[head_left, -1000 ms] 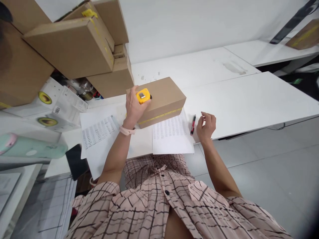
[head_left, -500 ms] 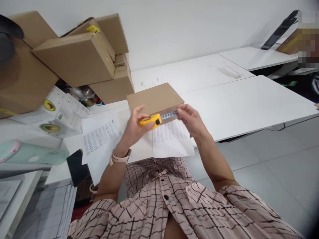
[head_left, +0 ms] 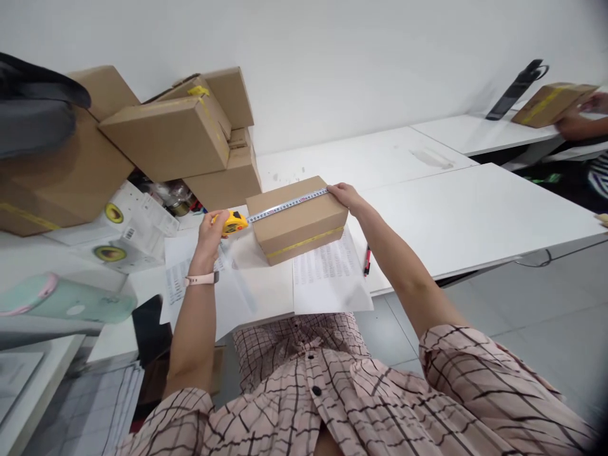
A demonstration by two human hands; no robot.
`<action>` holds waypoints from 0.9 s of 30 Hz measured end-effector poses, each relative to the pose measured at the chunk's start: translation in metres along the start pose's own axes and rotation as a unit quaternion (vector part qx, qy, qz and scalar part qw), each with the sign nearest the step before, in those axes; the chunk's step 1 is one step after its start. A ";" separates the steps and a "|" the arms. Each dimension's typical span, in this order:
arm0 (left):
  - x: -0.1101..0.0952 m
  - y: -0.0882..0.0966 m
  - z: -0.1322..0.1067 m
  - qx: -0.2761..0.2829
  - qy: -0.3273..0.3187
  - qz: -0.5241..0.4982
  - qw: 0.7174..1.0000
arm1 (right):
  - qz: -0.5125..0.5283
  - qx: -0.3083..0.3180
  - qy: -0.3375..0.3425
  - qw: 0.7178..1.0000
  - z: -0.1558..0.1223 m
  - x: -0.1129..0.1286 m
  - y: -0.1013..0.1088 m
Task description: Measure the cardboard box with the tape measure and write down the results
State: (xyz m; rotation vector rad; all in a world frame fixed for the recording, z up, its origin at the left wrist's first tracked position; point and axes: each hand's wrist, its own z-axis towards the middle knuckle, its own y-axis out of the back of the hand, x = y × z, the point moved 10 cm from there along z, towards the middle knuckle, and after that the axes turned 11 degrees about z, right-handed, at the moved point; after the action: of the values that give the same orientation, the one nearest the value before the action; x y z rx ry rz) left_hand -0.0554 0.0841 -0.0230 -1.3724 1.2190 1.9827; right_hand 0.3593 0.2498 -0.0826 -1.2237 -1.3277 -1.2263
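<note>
My left hand (head_left: 209, 235) is closed around the yellow case of a tape measure (head_left: 234, 223), just off the left end of a cardboard box (head_left: 304, 223). The metal blade (head_left: 289, 202) runs out of the case and lies across the box's top, numbers facing up. At the box's right end, my right hand (head_left: 344, 195) pinches the blade's free end against the top edge. Yellow tape runs along the box's front side. Printed sheets (head_left: 327, 269) lie partly under the box and in front of it.
Stacked cardboard boxes (head_left: 164, 136) and white avocado-printed boxes (head_left: 126, 221) stand at left, near a mint bottle (head_left: 66, 301). A red pen (head_left: 367, 260) lies right of the papers. Far right, another person's arm (head_left: 582, 123) reaches to a taped box (head_left: 546, 104) beside a dark bottle (head_left: 515, 90).
The blade has been drawn out much longer and now spans the box's top. My left hand moved left with the case, while my right hand shifted up to the box's far right edge.
</note>
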 end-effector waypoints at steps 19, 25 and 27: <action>-0.003 -0.024 0.014 0.049 0.011 -0.001 0.999 | 0.065 -0.029 -0.007 0.997 -0.005 -0.004 -0.003; -0.010 -0.016 0.008 0.033 0.005 0.000 0.999 | -0.016 -0.064 0.037 0.997 -0.013 0.004 0.006; -0.020 -0.011 -0.011 0.049 -0.019 0.008 0.999 | -0.037 -0.072 0.071 0.994 -0.017 0.015 0.011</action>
State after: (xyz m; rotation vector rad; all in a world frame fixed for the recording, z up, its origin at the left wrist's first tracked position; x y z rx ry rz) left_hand -0.0328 0.0829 -0.0105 -1.2747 1.2952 1.9231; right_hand 0.3692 0.2342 -0.0657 -1.1714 -1.2070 -1.4551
